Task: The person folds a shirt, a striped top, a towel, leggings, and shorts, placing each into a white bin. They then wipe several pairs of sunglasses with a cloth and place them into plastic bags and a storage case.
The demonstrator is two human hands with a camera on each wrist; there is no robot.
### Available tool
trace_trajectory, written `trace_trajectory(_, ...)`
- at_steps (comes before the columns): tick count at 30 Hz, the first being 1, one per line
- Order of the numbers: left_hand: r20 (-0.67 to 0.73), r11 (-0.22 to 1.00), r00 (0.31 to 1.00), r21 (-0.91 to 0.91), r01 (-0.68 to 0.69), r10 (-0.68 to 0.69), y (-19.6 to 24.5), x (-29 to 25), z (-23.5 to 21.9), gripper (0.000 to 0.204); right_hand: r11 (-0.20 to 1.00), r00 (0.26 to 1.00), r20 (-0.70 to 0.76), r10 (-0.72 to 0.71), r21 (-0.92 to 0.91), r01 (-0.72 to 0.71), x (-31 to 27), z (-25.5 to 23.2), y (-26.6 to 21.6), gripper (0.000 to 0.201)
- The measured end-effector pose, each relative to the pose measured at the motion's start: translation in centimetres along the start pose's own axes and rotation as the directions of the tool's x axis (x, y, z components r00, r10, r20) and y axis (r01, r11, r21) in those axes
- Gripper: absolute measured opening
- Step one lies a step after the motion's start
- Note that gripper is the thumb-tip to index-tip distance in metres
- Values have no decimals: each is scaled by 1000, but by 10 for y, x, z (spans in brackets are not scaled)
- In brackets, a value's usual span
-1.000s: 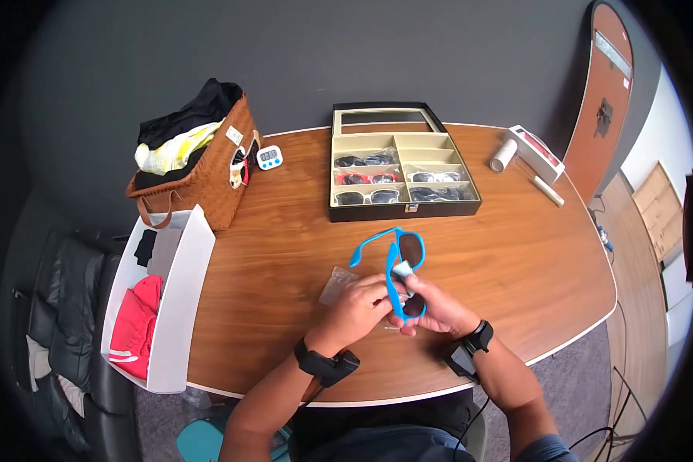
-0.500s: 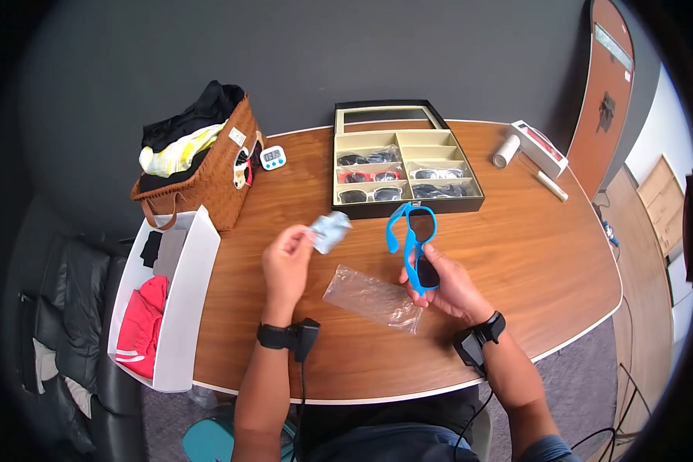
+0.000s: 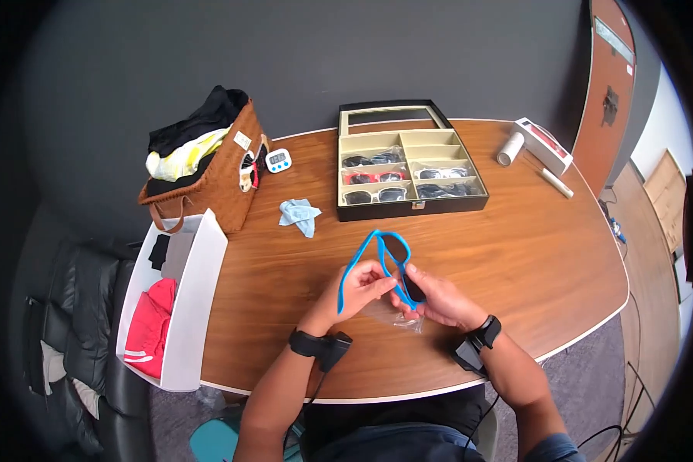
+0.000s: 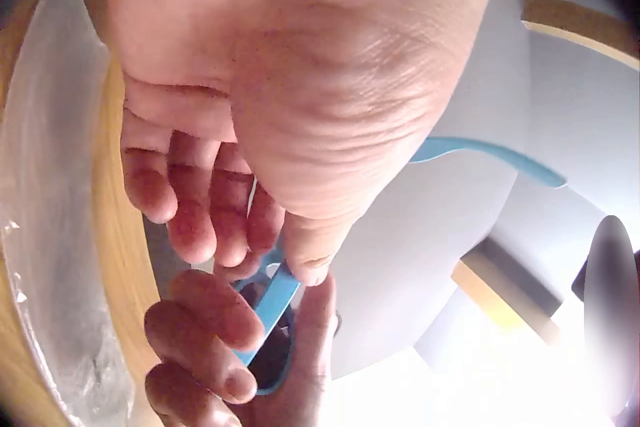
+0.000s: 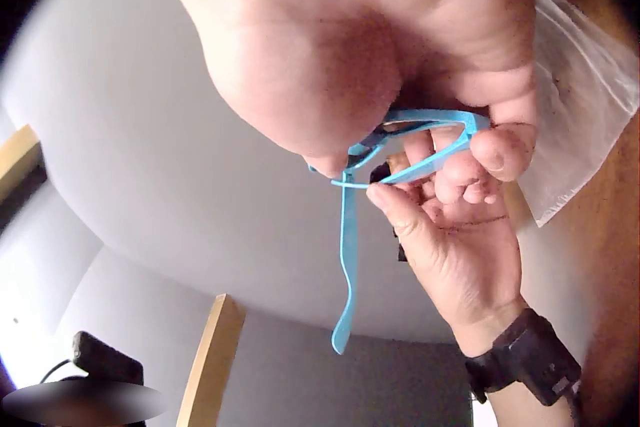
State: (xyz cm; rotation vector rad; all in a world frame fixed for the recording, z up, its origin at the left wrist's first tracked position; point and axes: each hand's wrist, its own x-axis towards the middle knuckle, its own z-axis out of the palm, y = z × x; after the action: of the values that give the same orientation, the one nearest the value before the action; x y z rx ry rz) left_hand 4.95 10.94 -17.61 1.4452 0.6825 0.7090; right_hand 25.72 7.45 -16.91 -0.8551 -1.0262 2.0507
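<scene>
A pair of blue-framed sunglasses [image 3: 396, 247] with dark lenses is held between both hands above the table. My right hand [image 3: 445, 299] grips the front by one lens, thumb on the near side and fingers behind. With thumb and fingers, my left hand [image 3: 359, 292] pinches a blue temple arm [image 4: 276, 309], as the left wrist view shows. The other temple arm [image 5: 348, 267] sticks out free. Beneath the hands lies a clear plastic bag [image 3: 410, 322], partly hidden by them. A crumpled light blue cloth [image 3: 300, 215] rests on the table at the left.
An open display case [image 3: 462, 205] holding several pairs of glasses stands at the back. To the left are a wicker basket [image 3: 235, 189] of clothes, a white bin [image 3: 200, 308] and a timer [image 3: 279, 160]. A white cylinder [image 3: 510, 149], a box [image 3: 545, 146] and a white stick [image 3: 557, 183] lie back right.
My left hand carried the cloth off the sunglasses, left it on the table at the left, and came back to take a temple arm. My right hand kept its hold on the sunglasses.
</scene>
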Motion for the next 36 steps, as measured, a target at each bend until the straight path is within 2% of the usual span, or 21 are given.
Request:
trace_trajectory(1,-3,999,1000,-32,27,-27,-5,1,-2,14,1000,1000,10,0,1,0,2,0,2,42)
trace_trajectory(2,-26,998,999,45,40,-39,-8,0,-6,16,999,1000,0,-10,31,10,2,-1,4,42)
trace_trajectory(3,-29,998,999,47,40,-39,-10,-1,-11,16,998,1000,-14,-21,61,22,2,-2,5,42)
trace_trajectory(5,-166,986,981,-116,-116,96,-2,-5,-22,16,999,998,-61,-6,52,9,0,-3,0,42)
trace_trajectory(6,-216,933,976,-346,-100,24,1,-6,-26,15,998,999,-41,-16,63,19,0,-5,-1,42)
trace_trajectory(7,-219,934,975,-342,-99,23,0,-7,-27,15,997,999,-20,-27,76,28,0,-6,-1,43)
trace_trajectory(9,-70,918,981,-346,-194,180,-6,-9,-28,20,997,1000,-21,-14,75,15,0,-4,-2,44)
trace_trajectory(10,-75,965,988,-218,-148,135,-7,-9,-24,17,998,1000,-7,18,65,-17,-2,-2,-2,44)
trace_trajectory(12,-64,981,991,-152,-125,116,-6,-5,-17,16,997,998,0,55,52,-55,-5,0,-2,44)
trace_trajectory(14,-83,995,993,-48,-91,87,-5,-1,-6,20,997,997,75,-25,-66,30,-5,5,-2,36)
trace_trajectory(19,-106,998,993,56,-42,48,-5,-2,-6,19,995,999,10,-45,-93,46,-8,-1,-11,25)
trace_trajectory(21,-112,995,992,90,-47,57,-7,0,1,17,983,981,-59,-184,-14,183,-9,-14,-14,23)
trace_trajectory(23,-89,913,996,406,40,-4,7,-1,27,19,978,970,-131,-205,3,207,-12,-14,-22,24)
trace_trajectory(24,14,901,999,432,32,-42,10,-1,38,20,977,967,-148,-208,3,211,-11,-18,-22,25)
trace_trajectory(25,68,832,998,552,-42,5,-1,1,48,28,977,964,-161,-210,3,214,-10,-21,-21,26)
trace_trajectory(27,97,606,995,790,-95,30,8,0,66,29,978,967,-149,-209,-14,209,-10,-22,-21,28)
trace_trajectory(31,20,500,997,864,-58,80,-1,-1,49,24,970,961,-160,-226,-129,207,-13,-22,-25,37)
trace_trajectory(33,-95,454,992,890,49,78,2,-7,31,17,965,962,-139,-233,-158,211,-15,-18,-25,40)
trace_trajectory(35,-121,452,987,890,60,107,0,-10,15,16,938,972,-129,-197,-313,149,-18,-16,-28,42)
trace_trajectory(36,-148,484,985,871,86,90,0,-11,8,15,938,973,-122,-197,-312,151,-15,-20,-24,42)
